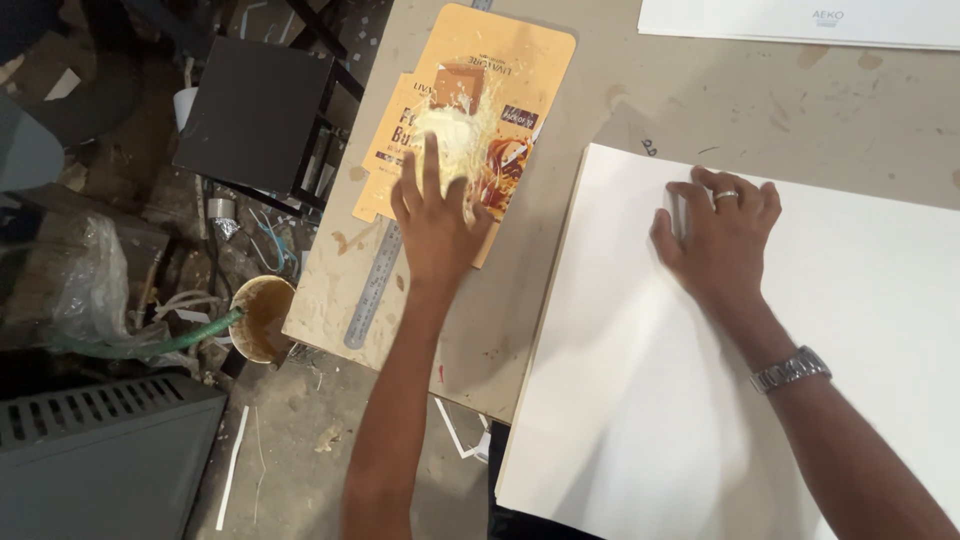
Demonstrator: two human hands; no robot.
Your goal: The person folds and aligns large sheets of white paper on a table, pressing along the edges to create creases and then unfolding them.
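My left hand (434, 218) reaches forward with fingers spread, its fingertips in a pale yellowish blob of paste (447, 132) that lies smeared on a flattened orange cardboard carton (520, 60). My right hand (722, 235), with a ring on one finger and a metal watch at the wrist, rests on a large white sheet (640, 400) that covers the right side of the table. Its fingers are curled around a small white object, which is mostly hidden.
A steel ruler (372, 292) lies under the carton on the brown tabletop (700, 90). Another white sheet (800, 20) lies at the far edge. On the floor at left are a paste-stained bucket (262, 318), a green hose (150, 345), a black box (255, 115) and a grey vented panel (100, 410).
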